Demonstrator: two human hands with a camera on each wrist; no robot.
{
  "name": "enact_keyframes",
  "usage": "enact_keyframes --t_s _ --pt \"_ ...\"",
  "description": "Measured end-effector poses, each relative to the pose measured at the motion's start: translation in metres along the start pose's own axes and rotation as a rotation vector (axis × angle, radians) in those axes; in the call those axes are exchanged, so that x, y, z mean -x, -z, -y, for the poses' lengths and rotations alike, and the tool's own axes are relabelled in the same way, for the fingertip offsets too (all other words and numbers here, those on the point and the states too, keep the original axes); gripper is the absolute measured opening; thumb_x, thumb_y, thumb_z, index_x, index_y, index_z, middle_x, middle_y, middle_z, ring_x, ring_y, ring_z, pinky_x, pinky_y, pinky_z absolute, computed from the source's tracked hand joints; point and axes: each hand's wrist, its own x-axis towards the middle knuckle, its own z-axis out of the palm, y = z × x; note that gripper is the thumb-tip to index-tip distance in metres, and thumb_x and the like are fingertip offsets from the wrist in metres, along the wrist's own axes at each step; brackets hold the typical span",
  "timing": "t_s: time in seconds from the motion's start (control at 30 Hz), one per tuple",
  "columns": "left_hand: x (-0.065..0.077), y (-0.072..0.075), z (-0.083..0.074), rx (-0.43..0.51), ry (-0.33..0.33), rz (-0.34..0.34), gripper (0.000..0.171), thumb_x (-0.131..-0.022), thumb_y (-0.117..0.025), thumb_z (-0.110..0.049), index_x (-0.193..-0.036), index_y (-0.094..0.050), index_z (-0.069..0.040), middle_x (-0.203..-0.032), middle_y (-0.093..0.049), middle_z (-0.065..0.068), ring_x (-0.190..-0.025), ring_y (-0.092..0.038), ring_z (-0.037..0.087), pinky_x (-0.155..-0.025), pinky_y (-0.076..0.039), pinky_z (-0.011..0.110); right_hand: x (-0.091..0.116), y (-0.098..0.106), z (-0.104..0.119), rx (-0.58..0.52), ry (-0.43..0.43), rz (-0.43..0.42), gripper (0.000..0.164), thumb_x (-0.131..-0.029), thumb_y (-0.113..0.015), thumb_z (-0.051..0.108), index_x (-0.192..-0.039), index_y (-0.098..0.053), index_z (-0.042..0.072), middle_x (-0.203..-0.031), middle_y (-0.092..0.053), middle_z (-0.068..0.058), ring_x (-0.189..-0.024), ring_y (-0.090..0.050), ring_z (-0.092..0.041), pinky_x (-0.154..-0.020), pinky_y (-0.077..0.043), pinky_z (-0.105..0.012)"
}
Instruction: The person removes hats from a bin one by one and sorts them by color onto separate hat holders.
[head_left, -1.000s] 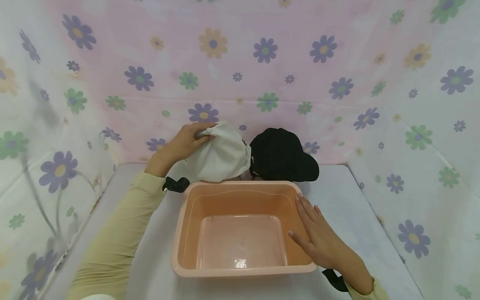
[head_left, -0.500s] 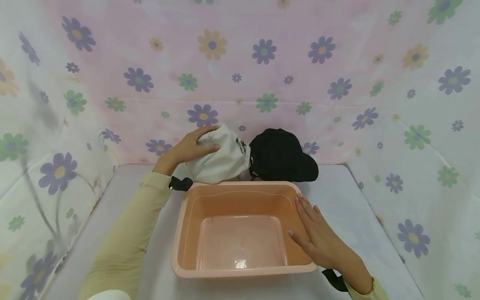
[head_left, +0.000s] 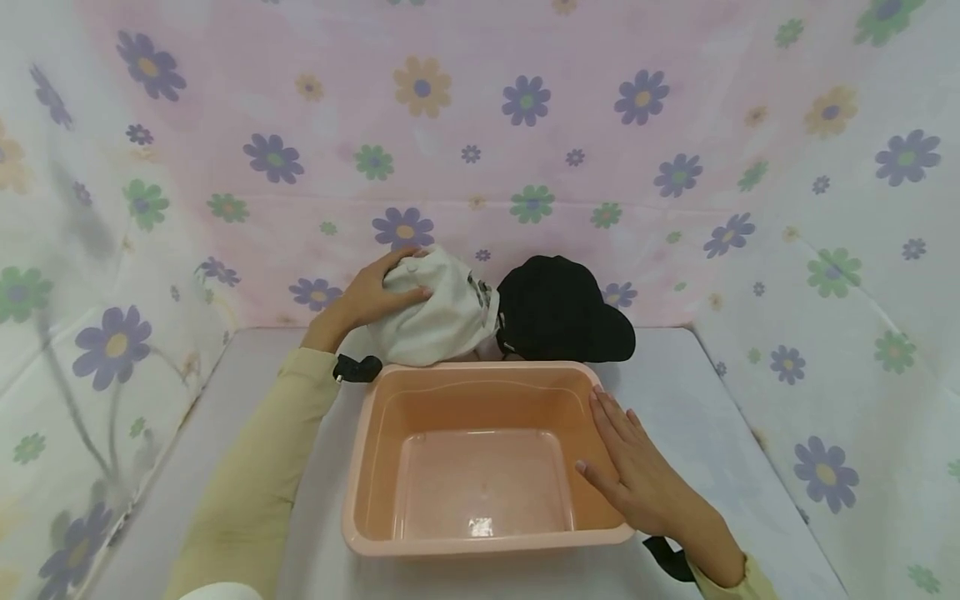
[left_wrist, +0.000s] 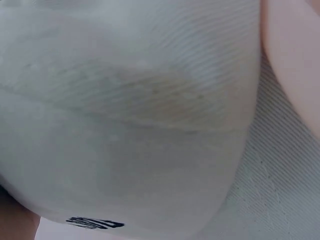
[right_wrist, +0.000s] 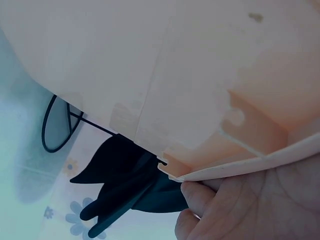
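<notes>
A white cap [head_left: 423, 321] with black marks on it stands behind the peach plastic basin [head_left: 483, 546]. My left hand [head_left: 375, 292] holds its crown, thumb across the near side and fingers over the top. Pale fabric of the white cap [left_wrist: 125, 165] fills most of the left wrist view. Just right of it sits a black cap [head_left: 558, 308], brim pointing right. My right hand [head_left: 637, 479] rests on the basin's right rim with its fingers straight. In the right wrist view the palm [right_wrist: 260, 205] lies against the rim of the basin [right_wrist: 225, 170].
The basin has nothing inside and stands on a pale table [head_left: 675, 417]. Flower-patterned cloth [head_left: 480, 100] encloses the back and both sides. A black cord [right_wrist: 47, 125] loops beside the basin in the right wrist view.
My left hand has shifted from pinching the white cap's top edge to spreading round its crown, thumb lower on the near side. The right hand and basin stay put.
</notes>
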Motion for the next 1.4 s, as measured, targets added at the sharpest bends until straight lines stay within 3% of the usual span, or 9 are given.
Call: enact_keyframes --t_s 0.4,0.63,0.77,0.87,0.97,1.07,1.17,1.3,1.4 --pt "0.012 0.001 0.001 0.009 -0.083 -0.132 0.08 -0.086 -0.08 -0.049 -0.155 -0.044 -0.032 -0.161 -0.04 0.001 -0.149 -0.035 0.029 -0.116 -0.033 0.058 -0.001 0.0 0.0 0.011 -0.006 -0.001 0.085 -0.103 -0.052 0.049 -0.164 -0.011 0.005 -0.172 -0.003 -0.01 -0.157 -0.007 -0.037 -0.126 0.005 -0.053" --pt "0.034 0.013 0.011 0.093 -0.119 -0.226 0.069 -0.092 -0.077 -0.038 -0.153 -0.048 -0.025 -0.161 -0.041 0.002 -0.153 -0.027 0.027 -0.121 -0.021 0.063 -0.001 0.0 0.001 0.012 -0.01 0.007 0.086 -0.103 -0.052 0.05 -0.164 -0.011 0.005 -0.172 -0.003 -0.009 -0.158 -0.006 -0.035 -0.126 0.003 -0.057" --pt "0.055 0.022 0.027 0.186 -0.136 -0.321 0.055 -0.101 -0.066 -0.027 -0.15 -0.05 -0.01 -0.156 -0.046 0.013 -0.151 -0.033 0.026 -0.125 -0.019 0.053 -0.002 0.004 0.002 0.014 -0.019 0.036 0.088 -0.102 -0.053 0.053 -0.163 -0.012 0.004 -0.172 -0.004 -0.01 -0.157 -0.007 -0.036 -0.125 -0.001 -0.06" --pt "0.069 0.022 0.045 0.225 -0.117 -0.434 0.042 -0.106 -0.055 -0.022 -0.143 -0.056 0.0 -0.147 -0.055 0.019 -0.14 -0.047 0.015 -0.121 -0.032 0.034 -0.005 0.014 0.005 -0.017 -0.019 0.106 0.092 -0.101 -0.054 0.055 -0.163 -0.011 0.001 -0.172 -0.003 -0.013 -0.157 -0.004 -0.039 -0.123 -0.001 -0.065" --pt "0.084 0.018 0.062 0.228 -0.064 -0.536 0.038 -0.108 -0.051 -0.021 -0.135 -0.061 0.004 -0.137 -0.064 0.016 -0.125 -0.056 0.001 -0.107 -0.042 0.018 -0.015 0.031 0.009 -0.05 0.015 0.186 0.096 -0.1 -0.055 0.056 -0.163 -0.006 0.003 -0.171 -0.001 -0.014 -0.157 0.001 -0.039 -0.121 0.0 -0.068" --pt "0.095 0.012 0.076 0.243 0.017 -0.559 0.039 -0.108 -0.053 -0.022 -0.135 -0.061 0.005 -0.132 -0.067 0.012 -0.119 -0.056 -0.005 -0.103 -0.044 0.016 -0.035 0.053 0.017 -0.1 0.099 0.219 0.094 -0.101 -0.057 0.052 -0.165 -0.002 0.011 -0.172 -0.002 -0.012 -0.157 0.001 -0.038 -0.121 -0.006 -0.068" --pt "0.102 0.004 0.087 0.264 0.162 -0.461 0.05 -0.108 -0.051 -0.029 -0.146 -0.05 0.004 -0.142 -0.059 0.017 -0.129 -0.055 0.011 -0.108 -0.044 0.028 -0.061 0.071 0.027 -0.161 0.182 0.2 0.085 -0.102 -0.059 0.046 -0.165 -0.009 0.019 -0.172 -0.008 -0.008 -0.157 -0.007 -0.034 -0.121 -0.017 -0.066" --pt "0.106 -0.009 0.099 0.353 0.371 -0.259 0.065 -0.11 -0.043 -0.031 -0.156 -0.024 0.01 -0.155 -0.037 0.035 -0.142 -0.042 0.044 -0.115 -0.04 0.048 -0.109 0.079 0.038 -0.249 0.286 0.12 0.067 -0.105 -0.057 0.037 -0.162 -0.028 0.015 -0.167 -0.027 -0.009 -0.154 -0.025 -0.031 -0.121 -0.027 -0.06" --pt "0.108 -0.021 0.101 0.472 0.45 -0.247 0.065 -0.11 -0.044 -0.026 -0.157 -0.02 0.011 -0.155 -0.035 0.036 -0.137 -0.051 0.038 -0.113 -0.042 0.045 -0.146 0.071 0.041 -0.37 0.326 0.022 0.054 -0.107 -0.054 0.026 -0.156 -0.039 0.007 -0.16 -0.039 -0.013 -0.148 -0.038 -0.032 -0.12 -0.033 -0.053"
